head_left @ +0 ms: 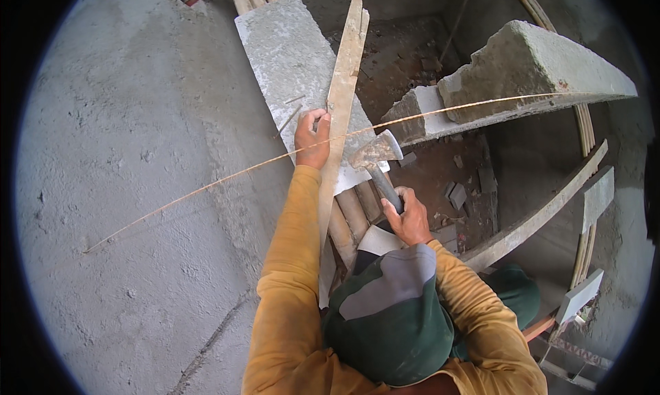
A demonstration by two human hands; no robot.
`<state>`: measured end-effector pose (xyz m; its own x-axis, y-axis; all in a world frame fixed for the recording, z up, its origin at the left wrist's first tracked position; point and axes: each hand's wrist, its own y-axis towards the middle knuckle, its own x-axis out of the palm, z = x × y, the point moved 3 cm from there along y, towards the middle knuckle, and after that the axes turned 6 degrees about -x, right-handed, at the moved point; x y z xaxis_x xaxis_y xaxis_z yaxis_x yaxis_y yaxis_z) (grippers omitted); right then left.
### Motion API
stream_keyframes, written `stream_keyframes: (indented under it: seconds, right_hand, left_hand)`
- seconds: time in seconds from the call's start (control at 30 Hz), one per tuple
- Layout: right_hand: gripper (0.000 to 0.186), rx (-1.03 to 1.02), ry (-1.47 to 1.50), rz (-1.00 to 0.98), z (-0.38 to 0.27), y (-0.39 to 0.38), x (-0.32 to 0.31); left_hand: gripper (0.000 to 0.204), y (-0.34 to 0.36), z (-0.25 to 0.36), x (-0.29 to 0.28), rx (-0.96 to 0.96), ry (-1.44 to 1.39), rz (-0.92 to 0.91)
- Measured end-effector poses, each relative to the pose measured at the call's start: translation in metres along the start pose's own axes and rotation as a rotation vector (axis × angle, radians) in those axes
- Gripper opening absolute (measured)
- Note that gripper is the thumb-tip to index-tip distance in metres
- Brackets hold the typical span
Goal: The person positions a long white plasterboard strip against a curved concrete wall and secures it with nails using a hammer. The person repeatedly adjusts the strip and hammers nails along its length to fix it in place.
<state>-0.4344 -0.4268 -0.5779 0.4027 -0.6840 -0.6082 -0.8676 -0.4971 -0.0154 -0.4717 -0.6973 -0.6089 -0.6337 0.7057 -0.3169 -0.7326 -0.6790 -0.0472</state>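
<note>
My right hand (410, 220) grips the dark handle of a hatchet (377, 153). Its dusty head has a wide pale edge and lies over the right side of a long wooden strip (345, 72). At the strip's left edge, my left hand (314, 139) is closed, thumb and forefinger pinched together; whatever is between them is too small to make out. Under the strip is a cement-crusted board (285, 48). Beside my left fingers, a long nail (289, 121) and a shorter thin piece (294, 99) rest on that board. A taut twisted string (258, 165) crosses above the strip and my left wrist.
A rough grey wall (137, 140) fills the left side. Round poles (350, 213) support the board. To the right, a broken concrete slab (522, 68) juts out over a lower floor (457, 165) with rubble. A curved-looking plank (540, 220) slants at lower right. Dark green cloth (395, 343) lies between my arms.
</note>
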Motion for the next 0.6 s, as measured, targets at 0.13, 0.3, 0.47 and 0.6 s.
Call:
stream_keyframes:
  seconds: [0.13,0.3,0.47,0.6]
  right_hand:
    - [0.032,0.026,0.017,-0.018,-0.004,0.002,-0.004]
    - [0.034,-0.011,0.016,-0.044,-0.01,0.005,-0.008]
    - [0.035,-0.062,0.039,-0.002,-0.019,0.013,-0.013]
    - [0.036,-0.075,0.09,-0.017,-0.033,0.032,-0.016]
  left_hand:
    - [0.02,-0.001,-0.003,0.003,0.058,0.055,0.044]
    - [0.018,-0.004,-0.002,0.003,0.17,0.167,0.082]
    - [0.016,-0.008,-0.003,0.003,0.196,0.195,0.092]
    - [0.015,-0.011,0.0,0.007,0.32,0.244,0.118]
